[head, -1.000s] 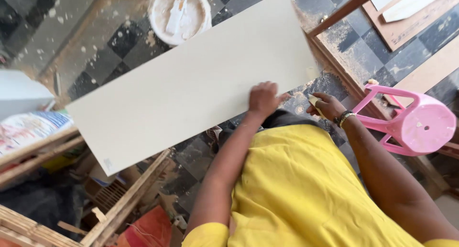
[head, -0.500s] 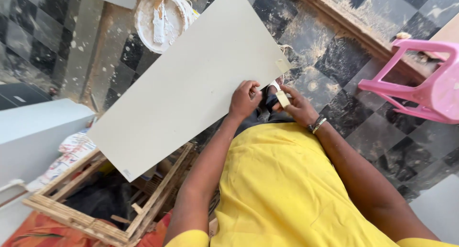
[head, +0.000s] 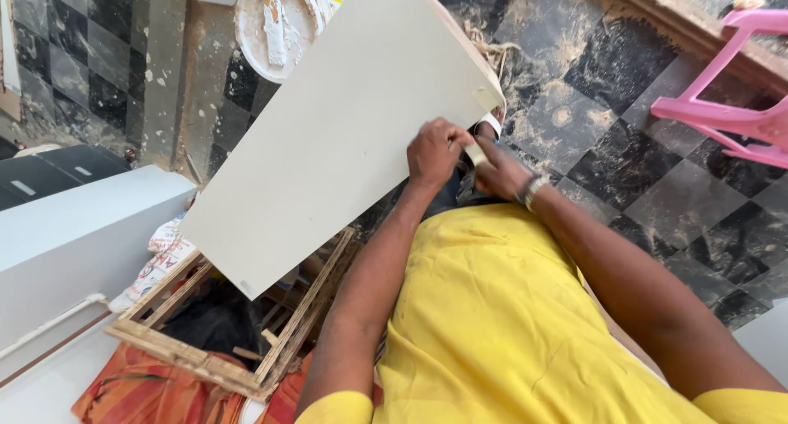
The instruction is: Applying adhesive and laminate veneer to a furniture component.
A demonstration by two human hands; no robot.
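Both hands meet at the pale board's near edge, left hand [head: 432, 151] closed on that board [head: 345, 137], right hand [head: 499, 171] pinching a small pale strip [head: 474, 154], fingertips hidden, board's top cut off.

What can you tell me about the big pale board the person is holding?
The board is a long, flat, cream rectangle, smooth like laminated wood, with a brownish raw edge at its far end. It slants over the tiled floor. The left hand presses its near edge; the right hand meets it there with a small pale strip.
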